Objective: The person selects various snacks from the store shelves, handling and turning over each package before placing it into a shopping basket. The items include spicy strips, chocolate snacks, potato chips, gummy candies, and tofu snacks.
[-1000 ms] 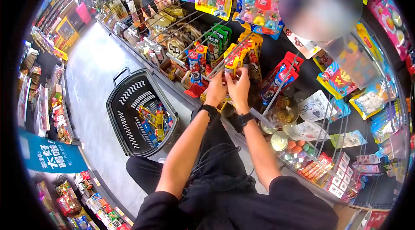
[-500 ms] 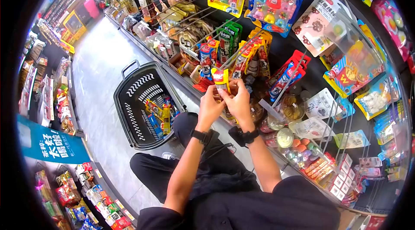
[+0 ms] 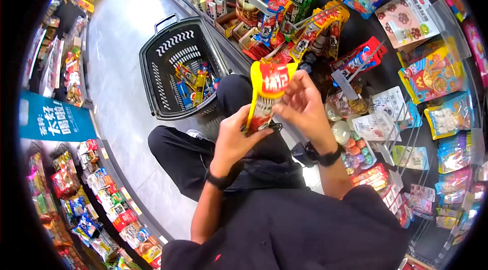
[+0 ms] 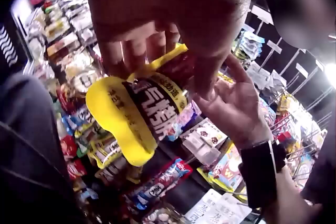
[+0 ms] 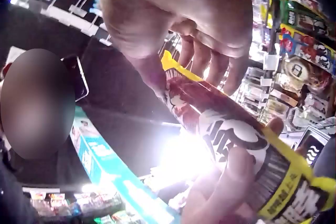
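Observation:
A yellow-edged snack pack [image 3: 267, 92] with a red label is held upright, slightly tilted, above the lap. The left hand [image 3: 234, 135] grips its lower left side with thumb and fingers. At its right side, the right hand [image 3: 307, 110] pinches the edge, thumb in front. The left wrist view shows the yellow back of the pack [image 4: 147, 108] between the left hand [image 4: 173, 14] and the right hand [image 4: 236, 106]. In the right wrist view, the pack [image 5: 226, 129] runs from the right hand [image 5: 184, 19] down to the left hand's thumb [image 5: 236, 176].
A black basket [image 3: 152, 67] holding several small packs stands on the grey floor [image 3: 109, 67], left of the bent knees. Shelves with hanging snack packs [image 3: 315, 26] rise ahead and right. More shelves and a blue sign [image 3: 56, 115] are at the left.
Both hands have drawn the pack away from the hanging rack towards the body, and it now appears larger. The head view has shifted, with the basket higher in it.

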The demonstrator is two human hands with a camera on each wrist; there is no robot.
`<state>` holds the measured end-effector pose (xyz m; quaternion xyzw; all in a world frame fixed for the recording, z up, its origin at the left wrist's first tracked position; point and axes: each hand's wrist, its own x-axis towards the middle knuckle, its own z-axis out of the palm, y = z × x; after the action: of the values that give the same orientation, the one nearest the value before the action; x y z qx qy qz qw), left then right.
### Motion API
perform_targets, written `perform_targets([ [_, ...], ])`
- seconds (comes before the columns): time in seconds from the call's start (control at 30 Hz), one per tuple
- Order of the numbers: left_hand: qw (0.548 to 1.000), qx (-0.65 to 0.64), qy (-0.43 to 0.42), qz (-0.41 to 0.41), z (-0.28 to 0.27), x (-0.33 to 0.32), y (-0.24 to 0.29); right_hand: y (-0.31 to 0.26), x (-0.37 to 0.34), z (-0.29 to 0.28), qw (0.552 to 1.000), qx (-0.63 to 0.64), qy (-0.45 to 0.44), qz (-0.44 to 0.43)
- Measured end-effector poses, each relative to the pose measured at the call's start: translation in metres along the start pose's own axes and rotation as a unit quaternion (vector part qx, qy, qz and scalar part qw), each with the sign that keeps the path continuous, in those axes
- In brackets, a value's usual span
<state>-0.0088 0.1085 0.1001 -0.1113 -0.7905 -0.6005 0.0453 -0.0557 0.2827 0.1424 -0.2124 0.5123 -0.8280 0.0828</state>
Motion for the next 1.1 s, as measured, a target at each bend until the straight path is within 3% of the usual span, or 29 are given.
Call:
perform_targets([
  [0.1, 0.997, 0.059, 0.048, -0.006, -0.025, -0.023, 0.019, -0.011, -0.003, 0.026, 0.994, -0.102, -0.037, -0.024],
  [0.2, 0.994, 0.082, 0.062, -0.022, -0.044, -0.044, 0.021, -0.007, 0.002, 0.038, 0.997, -0.065, -0.044, 0.028],
  [0.43, 0.993, 0.015, 0.101, -0.058, -0.062, -0.08, 0.017, 0.014, 0.023, 0.069, 0.996, 0.017, -0.085, -0.015],
  [0.6, 0.981, 0.065, 0.158, -0.094, -0.069, -0.09, 0.03, 0.027, 0.031, 0.067, 0.994, 0.053, -0.047, 0.079],
  [0.7, 0.962, 0.143, 0.22, -0.069, -0.071, -0.095, 0.035, 0.037, 0.033, 0.071, 0.988, 0.071, -0.111, 0.082],
  [0.77, 0.919, 0.279, 0.275, -0.034, -0.074, -0.099, 0.034, 0.048, 0.03, 0.069, 0.988, 0.041, -0.117, 0.091],
  [0.83, 0.889, 0.332, 0.313, 0.016, -0.082, -0.103, 0.033, 0.056, 0.028, 0.069, 0.981, 0.091, -0.145, 0.089],
  [1.0, 0.885, 0.291, 0.36, 0.058, -0.09, -0.112, 0.019, 0.067, 0.03, 0.075, 0.969, 0.17, -0.174, 0.044],
  [1.1, 0.858, 0.351, 0.363, 0.092, -0.095, -0.111, 0.014, 0.067, 0.032, 0.073, 0.964, 0.194, -0.179, 0.028],
])
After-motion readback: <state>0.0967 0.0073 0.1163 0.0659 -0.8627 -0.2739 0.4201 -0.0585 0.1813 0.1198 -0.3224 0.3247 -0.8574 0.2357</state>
